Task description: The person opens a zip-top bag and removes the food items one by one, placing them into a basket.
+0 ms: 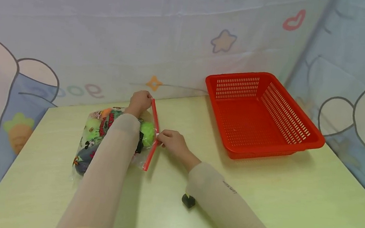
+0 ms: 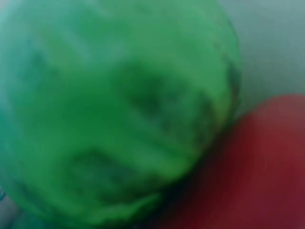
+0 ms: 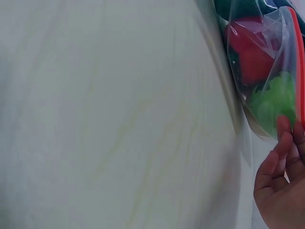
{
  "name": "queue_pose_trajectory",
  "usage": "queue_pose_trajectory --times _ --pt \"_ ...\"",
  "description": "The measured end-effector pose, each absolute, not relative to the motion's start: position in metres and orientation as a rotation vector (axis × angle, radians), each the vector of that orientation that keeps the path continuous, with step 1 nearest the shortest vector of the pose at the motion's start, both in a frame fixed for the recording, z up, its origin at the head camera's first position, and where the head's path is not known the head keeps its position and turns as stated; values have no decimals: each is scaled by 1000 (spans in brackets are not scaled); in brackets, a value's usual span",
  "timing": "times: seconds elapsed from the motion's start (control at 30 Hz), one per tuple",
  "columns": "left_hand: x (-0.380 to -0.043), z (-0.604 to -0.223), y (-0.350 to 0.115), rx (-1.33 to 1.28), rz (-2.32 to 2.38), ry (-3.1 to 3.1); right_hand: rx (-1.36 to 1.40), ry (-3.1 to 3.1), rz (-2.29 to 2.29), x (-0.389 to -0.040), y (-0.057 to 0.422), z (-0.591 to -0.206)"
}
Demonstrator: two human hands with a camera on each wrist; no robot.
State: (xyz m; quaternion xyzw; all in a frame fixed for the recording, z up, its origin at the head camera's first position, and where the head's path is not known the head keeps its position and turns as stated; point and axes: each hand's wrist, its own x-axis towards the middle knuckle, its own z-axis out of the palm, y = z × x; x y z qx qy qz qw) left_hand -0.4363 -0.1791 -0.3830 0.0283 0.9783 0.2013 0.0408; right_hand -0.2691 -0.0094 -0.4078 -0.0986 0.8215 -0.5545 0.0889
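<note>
A clear zip bag (image 1: 82, 137) with printed cartoon figures lies on the table, filled with colourful items. Inside it, near the mouth, is a green item (image 1: 147, 132); a red item (image 3: 252, 52) also shows through the plastic in the right wrist view. My left hand (image 1: 140, 102) pinches the far end of the bag's red zip strip (image 1: 155, 113). My right hand (image 1: 173, 143) pinches a small white slider (image 1: 157, 135) midway along that strip. The left wrist view is filled by a blurred green round thing (image 2: 95, 95) beside a red shape (image 2: 252, 167).
An open red plastic basket (image 1: 241, 116) with slotted walls stands at the back right of the pale table (image 1: 292, 205). A small black object (image 1: 188, 201) with a yellow tip lies by the right sleeve. A printed cloth (image 1: 142, 51) hangs behind the table.
</note>
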Motion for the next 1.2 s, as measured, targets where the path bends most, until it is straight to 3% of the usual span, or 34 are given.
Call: queue_pose_trajectory --times 0.3,0.6,0.87,1.2 --pt "-383 -346 -160 45 635 3001 -291 2441 -1560 -268 -14 -405" --pt "-386 -347 -156 33 641 2976 -289 2473 -1625 -269 -12 -413" --pt "-428 -379 -170 31 605 2992 -267 2452 -1657 -267 -11 -413" --pt "-386 -345 -157 13 587 2968 -313 2456 -1663 -264 -11 -412"
